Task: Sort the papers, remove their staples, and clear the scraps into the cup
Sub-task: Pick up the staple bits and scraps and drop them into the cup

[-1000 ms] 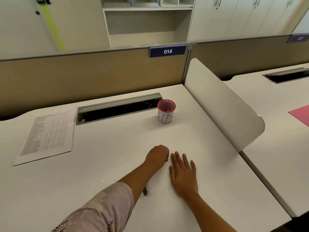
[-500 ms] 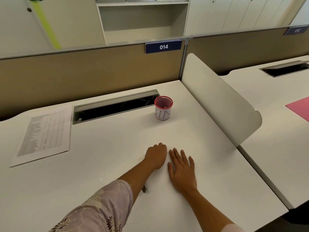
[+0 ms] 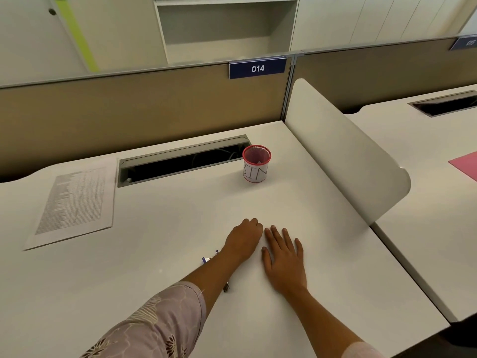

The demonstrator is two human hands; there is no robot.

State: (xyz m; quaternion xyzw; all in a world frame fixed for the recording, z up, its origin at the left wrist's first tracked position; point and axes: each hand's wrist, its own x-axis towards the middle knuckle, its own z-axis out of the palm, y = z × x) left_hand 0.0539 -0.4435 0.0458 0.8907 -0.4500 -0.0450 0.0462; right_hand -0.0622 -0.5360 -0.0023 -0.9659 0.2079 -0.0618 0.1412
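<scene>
Though your hands have barely shifted in the last second, one thing has come to light. Far left: printed paper lies flat on the desk, well apart from you, untouched. Beside your left forearm a small blue-and-white scrap now shows, hidden a moment ago. A small dark item pokes out under the same forearm, too small to name. Left hand: fingers curled under, knuckles on the desk; cannot tell whether it holds anything. Mesh cup marked BIN stands beyond, well apart, something pale inside. Right hand: flat, fingers straight, palm down, holding nothing, just beside the left. Judgement: scrap-gathering stage; that exposed scrap is left for the cup.
</scene>
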